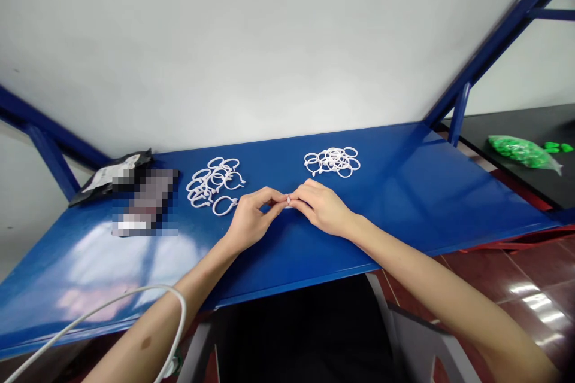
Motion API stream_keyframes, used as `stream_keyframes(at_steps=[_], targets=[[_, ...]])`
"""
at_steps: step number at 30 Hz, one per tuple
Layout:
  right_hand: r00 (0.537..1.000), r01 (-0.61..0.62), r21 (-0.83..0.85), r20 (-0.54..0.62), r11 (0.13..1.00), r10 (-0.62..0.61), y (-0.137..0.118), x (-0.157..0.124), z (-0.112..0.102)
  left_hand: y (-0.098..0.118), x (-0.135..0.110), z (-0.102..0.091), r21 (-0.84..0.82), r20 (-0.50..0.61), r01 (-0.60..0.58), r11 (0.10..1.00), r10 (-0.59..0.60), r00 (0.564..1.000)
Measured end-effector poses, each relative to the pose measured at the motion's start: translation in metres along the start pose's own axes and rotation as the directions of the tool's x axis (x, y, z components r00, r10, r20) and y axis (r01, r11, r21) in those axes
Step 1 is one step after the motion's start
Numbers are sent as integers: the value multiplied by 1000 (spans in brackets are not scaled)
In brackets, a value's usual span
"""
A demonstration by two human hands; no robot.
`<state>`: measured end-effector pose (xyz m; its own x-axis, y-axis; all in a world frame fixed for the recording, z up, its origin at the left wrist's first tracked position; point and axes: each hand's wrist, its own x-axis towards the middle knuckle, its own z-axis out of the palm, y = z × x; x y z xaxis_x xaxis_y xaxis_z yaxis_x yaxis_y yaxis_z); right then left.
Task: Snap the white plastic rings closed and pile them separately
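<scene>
My left hand (256,213) and my right hand (324,208) meet over the middle of the blue table. Both are closed, with thumbs and fingertips pinching a small white plastic curtain ring (288,201) between them. Most of that ring is hidden behind my fingers. Left of my left hand lies a loose pile of white curtain rings (217,175), several of them with a gap and knobbed ends. One open ring (224,206) rests closest to my left hand. Beyond my right hand is a second pile of white rings (335,160), which look mostly closed.
The blue table (404,191) backs onto a pale wall panel. A black package (114,176) and a blurred-out flat item (150,197) lie at the left. A white cable (130,292) loops over my left forearm. Far right, a bag of green pieces (523,151) sits on a black surface.
</scene>
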<state>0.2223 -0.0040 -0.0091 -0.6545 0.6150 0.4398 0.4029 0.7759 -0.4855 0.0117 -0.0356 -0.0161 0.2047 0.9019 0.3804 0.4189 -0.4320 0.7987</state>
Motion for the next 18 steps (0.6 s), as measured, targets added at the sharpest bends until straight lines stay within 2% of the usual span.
stream_keyframes(at_steps=[3, 6, 8, 10, 12, 15, 18], targets=[[999, 14, -21, 30, 1000, -13, 0, -1, -1, 2, 0, -2, 68, 32, -57, 996, 55, 998], [998, -42, -41, 41, 998, 44, -1, 2, 2, 2, 5, -6, 190, 77, -90, 978, 76, 994], [996, -82, -59, 28, 995, 83, 1, 5, 4, 0, 10, -14, 323, 94, -145, 935, 120, 988], [995, -96, -91, -6, 991, 96, 5, 8, 2, -3, 16, -26, 495, 57, -159, 854, 151, 987], [992, -110, -156, -74, 982, 99, 14, 10, -3, -9, 20, -40, 668, -41, -65, 741, 124, 991], [963, -202, -288, -233, 936, 136, 33, 8, -16, -18, 20, -57, 813, -146, 126, 568, -11, 989], [902, -328, -343, -389, 880, 185, 49, 5, -27, -26, 17, -63, 879, -100, 164, 448, -164, 981]])
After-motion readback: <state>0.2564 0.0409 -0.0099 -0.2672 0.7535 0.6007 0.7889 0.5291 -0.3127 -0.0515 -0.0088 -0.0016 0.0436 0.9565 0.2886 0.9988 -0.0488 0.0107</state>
